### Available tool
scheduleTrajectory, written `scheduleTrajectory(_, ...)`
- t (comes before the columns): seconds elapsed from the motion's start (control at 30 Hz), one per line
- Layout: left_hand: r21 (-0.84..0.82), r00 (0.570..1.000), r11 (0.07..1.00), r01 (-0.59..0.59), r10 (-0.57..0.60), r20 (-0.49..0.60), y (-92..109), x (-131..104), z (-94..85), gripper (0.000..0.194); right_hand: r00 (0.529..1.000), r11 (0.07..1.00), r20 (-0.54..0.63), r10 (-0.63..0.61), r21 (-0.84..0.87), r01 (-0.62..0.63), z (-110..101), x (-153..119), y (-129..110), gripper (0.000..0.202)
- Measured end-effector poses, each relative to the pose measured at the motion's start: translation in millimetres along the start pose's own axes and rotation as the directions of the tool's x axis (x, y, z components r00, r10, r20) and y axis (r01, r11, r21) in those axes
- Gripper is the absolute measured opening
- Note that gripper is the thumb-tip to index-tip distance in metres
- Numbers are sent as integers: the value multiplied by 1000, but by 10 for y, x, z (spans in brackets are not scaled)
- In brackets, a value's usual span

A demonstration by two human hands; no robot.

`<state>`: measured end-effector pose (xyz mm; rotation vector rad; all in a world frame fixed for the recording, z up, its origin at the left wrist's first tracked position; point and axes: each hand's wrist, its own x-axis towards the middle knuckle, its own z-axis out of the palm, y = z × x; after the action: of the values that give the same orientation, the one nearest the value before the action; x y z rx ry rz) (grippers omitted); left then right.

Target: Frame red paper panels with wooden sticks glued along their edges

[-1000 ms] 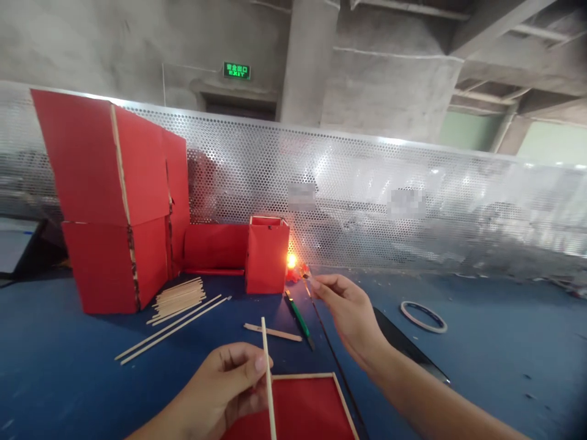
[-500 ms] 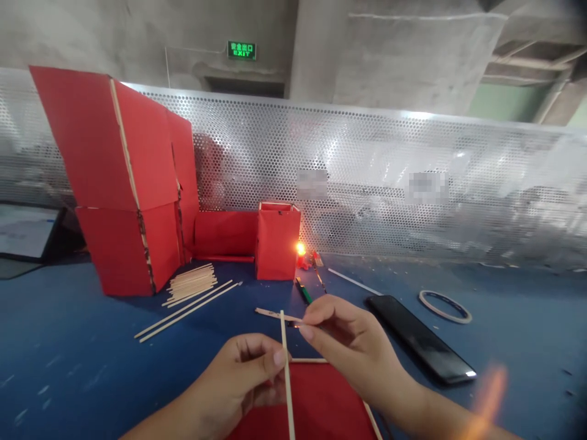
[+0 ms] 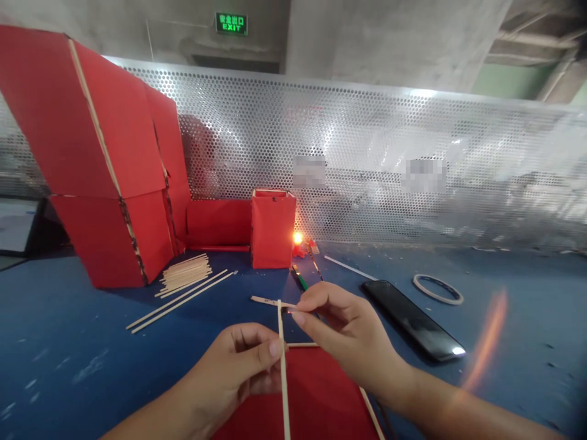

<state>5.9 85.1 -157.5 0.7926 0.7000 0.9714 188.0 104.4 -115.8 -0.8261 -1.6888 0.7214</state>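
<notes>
My left hand [image 3: 250,357] pinches a pale wooden stick [image 3: 284,385] that stands nearly upright in the picture. My right hand [image 3: 342,321] has thumb and forefinger closed on a small dark-tipped piece [image 3: 287,310], with a faint glow by its tip, close to the upper end of the stick. A flat pale strip [image 3: 265,300] lies behind, its right end reaching the right fingertips; whether they hold it is unclear. Below both hands is a red panel [image 3: 321,391] edged with thin sticks. Behind them a small flame [image 3: 298,238] burns beside a red open box [image 3: 274,232].
A tall red box structure [image 3: 123,153] and a red roll [image 3: 217,224] stand at the left. Several sticks [image 3: 186,274] lie before them. A green-handled tool [image 3: 300,279] is mid-table; a black phone [image 3: 413,321] and tape ring [image 3: 438,289] lie right.
The view has shifted, so the table objects appear slightly higher and further left. My right fingertips and the dark-tipped piece are now closer to the stick's upper end.
</notes>
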Motion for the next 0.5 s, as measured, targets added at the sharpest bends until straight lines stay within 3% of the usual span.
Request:
scheduleTrajectory(0.3, 9, 999, 999, 42, -43, 24, 37, -14, 60, 37, 999, 999, -6, 34, 9, -34, -13, 27, 27, 5)
scheduleTrajectory(0.5, 34, 999, 998, 47, -46, -11, 43, 13, 61, 39, 987, 996, -136, 87, 36, -82, -69, 104, 29, 8)
